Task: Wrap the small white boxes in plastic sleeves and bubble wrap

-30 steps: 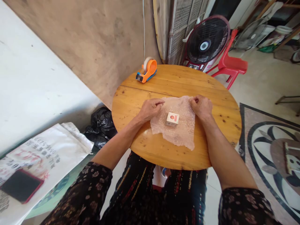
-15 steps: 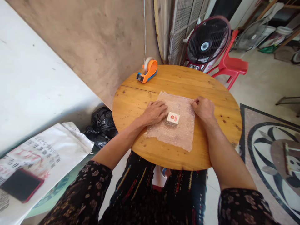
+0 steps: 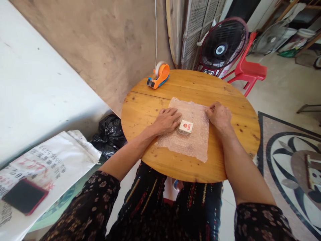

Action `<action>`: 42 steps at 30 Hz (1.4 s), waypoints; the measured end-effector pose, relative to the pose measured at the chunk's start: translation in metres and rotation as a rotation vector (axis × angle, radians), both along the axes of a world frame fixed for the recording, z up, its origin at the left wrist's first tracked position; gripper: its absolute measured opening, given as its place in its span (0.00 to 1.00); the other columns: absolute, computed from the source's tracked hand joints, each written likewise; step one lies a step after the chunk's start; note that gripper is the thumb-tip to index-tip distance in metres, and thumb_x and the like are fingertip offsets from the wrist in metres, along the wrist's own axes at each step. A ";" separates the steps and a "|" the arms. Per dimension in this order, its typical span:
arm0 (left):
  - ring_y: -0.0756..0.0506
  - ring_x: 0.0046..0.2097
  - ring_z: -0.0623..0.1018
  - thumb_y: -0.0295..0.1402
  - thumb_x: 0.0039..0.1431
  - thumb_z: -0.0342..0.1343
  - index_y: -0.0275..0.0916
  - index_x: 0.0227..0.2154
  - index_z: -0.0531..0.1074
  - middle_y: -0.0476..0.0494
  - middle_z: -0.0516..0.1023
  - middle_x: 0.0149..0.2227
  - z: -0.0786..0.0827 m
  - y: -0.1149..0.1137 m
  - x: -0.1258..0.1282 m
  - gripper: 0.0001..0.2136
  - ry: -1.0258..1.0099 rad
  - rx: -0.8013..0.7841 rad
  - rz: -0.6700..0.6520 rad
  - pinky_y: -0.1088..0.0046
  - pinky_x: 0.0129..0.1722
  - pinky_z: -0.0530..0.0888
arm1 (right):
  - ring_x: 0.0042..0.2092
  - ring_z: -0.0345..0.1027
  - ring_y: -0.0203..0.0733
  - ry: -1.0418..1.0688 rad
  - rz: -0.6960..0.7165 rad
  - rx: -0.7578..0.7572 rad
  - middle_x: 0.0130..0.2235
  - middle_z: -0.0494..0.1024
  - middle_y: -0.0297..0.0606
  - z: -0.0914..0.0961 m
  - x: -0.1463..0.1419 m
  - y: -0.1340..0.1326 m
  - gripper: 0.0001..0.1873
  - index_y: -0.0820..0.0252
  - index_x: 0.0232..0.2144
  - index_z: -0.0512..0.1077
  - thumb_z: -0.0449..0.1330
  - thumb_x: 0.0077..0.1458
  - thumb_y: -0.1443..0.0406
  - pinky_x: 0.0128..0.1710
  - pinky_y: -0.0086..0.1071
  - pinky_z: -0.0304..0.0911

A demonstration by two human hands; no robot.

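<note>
A sheet of bubble wrap (image 3: 193,147) is spread on the round wooden table (image 3: 140,107). On it sits a small cream box (image 3: 186,127) with a red emblem and red lettering on top. My left hand (image 3: 167,121) lies palm down over the sheet's left side, fingers extended, their tips just left of the box. At the sheet's upper right edge, the fingers of my right hand (image 3: 218,115) are curled together in a pinch on the bubble wrap. The fingertips of that hand are partly hidden.
An orange tape dispenser (image 3: 162,75) stands at the table's far left edge. Beyond the table are a fan (image 3: 220,50) and a red chair (image 3: 250,70). To the left lie a black plastic bag (image 3: 110,134), a white sack (image 3: 72,150) and a phone (image 3: 25,195).
</note>
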State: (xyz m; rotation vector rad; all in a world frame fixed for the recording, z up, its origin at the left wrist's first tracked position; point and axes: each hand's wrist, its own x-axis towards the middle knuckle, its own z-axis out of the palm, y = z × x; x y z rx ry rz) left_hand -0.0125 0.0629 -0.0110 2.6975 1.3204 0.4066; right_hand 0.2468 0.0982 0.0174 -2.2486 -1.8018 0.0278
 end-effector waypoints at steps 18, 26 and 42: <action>0.36 0.66 0.64 0.39 0.70 0.44 0.41 0.61 0.67 0.35 0.64 0.67 0.003 0.001 0.002 0.21 0.022 -0.004 0.037 0.52 0.58 0.60 | 0.19 0.56 0.31 0.900 0.433 -0.081 0.20 0.69 0.31 0.045 0.007 -0.027 0.23 0.56 0.20 0.70 0.71 0.45 0.46 0.19 0.29 0.49; 0.36 0.63 0.66 0.38 0.69 0.43 0.42 0.57 0.70 0.36 0.67 0.64 0.004 0.000 0.004 0.19 0.001 0.010 0.050 0.54 0.57 0.61 | 0.23 0.68 0.35 1.199 0.666 -0.020 0.30 0.79 0.35 0.059 0.017 -0.047 0.14 0.55 0.31 0.76 0.69 0.52 0.52 0.21 0.30 0.62; 0.35 0.60 0.69 0.39 0.67 0.47 0.44 0.55 0.71 0.40 0.74 0.59 -0.001 0.009 0.008 0.18 0.019 -0.029 0.111 0.53 0.57 0.62 | 0.70 0.54 0.47 0.614 1.544 -0.282 0.69 0.63 0.45 0.058 -0.062 -0.089 0.26 0.52 0.63 0.67 0.58 0.65 0.55 0.68 0.48 0.52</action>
